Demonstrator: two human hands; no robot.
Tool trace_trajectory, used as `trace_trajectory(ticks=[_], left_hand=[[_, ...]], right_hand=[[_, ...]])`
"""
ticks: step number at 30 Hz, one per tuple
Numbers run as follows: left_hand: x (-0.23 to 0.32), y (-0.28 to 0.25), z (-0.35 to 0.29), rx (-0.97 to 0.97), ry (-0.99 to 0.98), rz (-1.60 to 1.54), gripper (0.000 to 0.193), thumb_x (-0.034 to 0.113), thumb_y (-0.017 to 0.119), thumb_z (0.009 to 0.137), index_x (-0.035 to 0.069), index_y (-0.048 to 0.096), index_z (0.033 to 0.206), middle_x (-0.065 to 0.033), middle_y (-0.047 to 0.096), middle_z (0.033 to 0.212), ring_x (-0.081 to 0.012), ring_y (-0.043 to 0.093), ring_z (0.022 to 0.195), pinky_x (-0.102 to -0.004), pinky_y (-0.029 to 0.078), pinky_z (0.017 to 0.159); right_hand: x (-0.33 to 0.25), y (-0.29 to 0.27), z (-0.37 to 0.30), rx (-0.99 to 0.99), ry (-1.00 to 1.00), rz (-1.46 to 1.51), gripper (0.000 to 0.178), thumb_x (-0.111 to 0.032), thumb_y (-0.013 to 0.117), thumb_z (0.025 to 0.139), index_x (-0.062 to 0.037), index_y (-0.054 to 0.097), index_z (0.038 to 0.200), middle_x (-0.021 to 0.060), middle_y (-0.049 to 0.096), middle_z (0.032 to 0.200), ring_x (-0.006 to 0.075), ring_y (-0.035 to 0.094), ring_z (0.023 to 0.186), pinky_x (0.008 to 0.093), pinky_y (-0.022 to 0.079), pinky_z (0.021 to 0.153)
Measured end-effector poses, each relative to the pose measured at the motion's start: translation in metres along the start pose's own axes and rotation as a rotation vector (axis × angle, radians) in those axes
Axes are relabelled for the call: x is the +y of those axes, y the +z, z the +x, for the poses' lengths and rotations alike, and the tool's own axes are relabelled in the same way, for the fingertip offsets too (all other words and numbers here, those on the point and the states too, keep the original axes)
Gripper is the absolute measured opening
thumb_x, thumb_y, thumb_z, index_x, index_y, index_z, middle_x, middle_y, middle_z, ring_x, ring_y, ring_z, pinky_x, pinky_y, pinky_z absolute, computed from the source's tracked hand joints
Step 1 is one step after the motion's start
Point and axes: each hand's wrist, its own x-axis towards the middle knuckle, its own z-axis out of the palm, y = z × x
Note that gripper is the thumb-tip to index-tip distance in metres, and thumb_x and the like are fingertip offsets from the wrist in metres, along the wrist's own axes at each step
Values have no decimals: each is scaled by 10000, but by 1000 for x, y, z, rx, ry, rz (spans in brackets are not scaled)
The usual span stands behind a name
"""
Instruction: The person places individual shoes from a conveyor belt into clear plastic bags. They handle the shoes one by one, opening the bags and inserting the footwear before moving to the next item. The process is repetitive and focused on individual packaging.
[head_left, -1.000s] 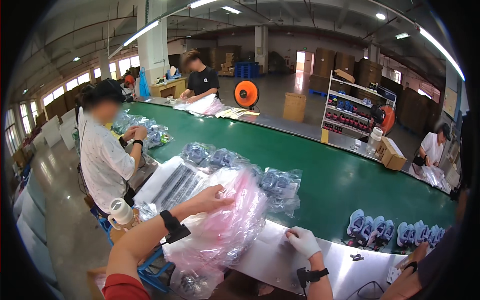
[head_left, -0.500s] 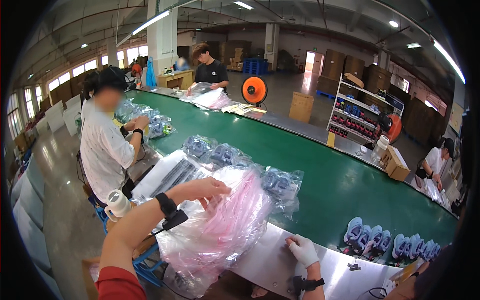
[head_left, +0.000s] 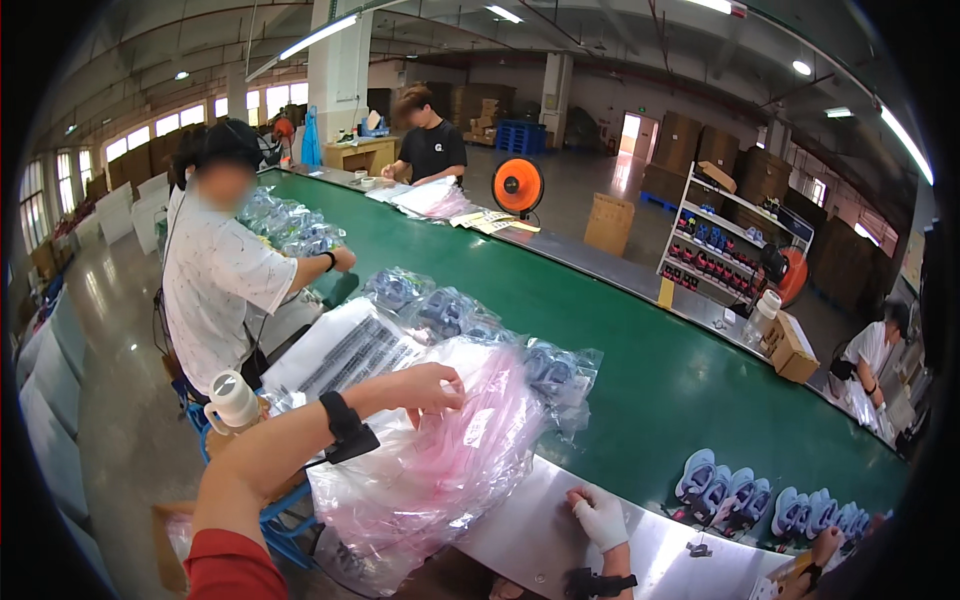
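Note:
My left hand (head_left: 435, 389) bends over a heap of clear and pink plastic bags (head_left: 470, 440), its fingertips pinched at a bag near the top. The heap droops over the near edge of the bench. My right hand (head_left: 600, 516), in a whitish glove with bare fingertips, hovers over or rests on the metal tabletop (head_left: 560, 510), right of the bags. Its fingers are curled in, and nothing shows in them. Bagged blue-grey shoes (head_left: 560, 370) lie just beyond the heap on the green belt (head_left: 640, 350).
Unbagged pale-blue shoes (head_left: 715, 485) stand in rows at the right, where another person's hand (head_left: 826, 545) reaches in. A printed white bag (head_left: 345, 345) and a white jug (head_left: 233, 402) are at the left. Co-workers stand along the belt; an orange fan (head_left: 517, 187) is across it.
The view has shifted slightly. The co-worker in white has stretched an arm toward the belt. Another person's hand has come in by the shoes at right. My hands have barely moved.

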Motion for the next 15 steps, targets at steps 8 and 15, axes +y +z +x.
trace_trajectory(ticks=[8,15], left_hand=[[18,15,6,123,-45,252,519,318,666,756,-46,524,1096,-185,627,855,-277,644,744,-352,534,477],[-31,18,36,332,159,260,367,185,634,719,-66,583,981,-124,616,726,-218,610,560,-329,472,436]], right_hand=[[-16,3,-6,6,49,6,189,-152,608,838,9,669,916,29,620,710,90,557,657,241,449,610],[-19,3,-10,15,39,11,193,-159,608,836,4,673,916,45,643,735,105,584,682,247,459,630]])
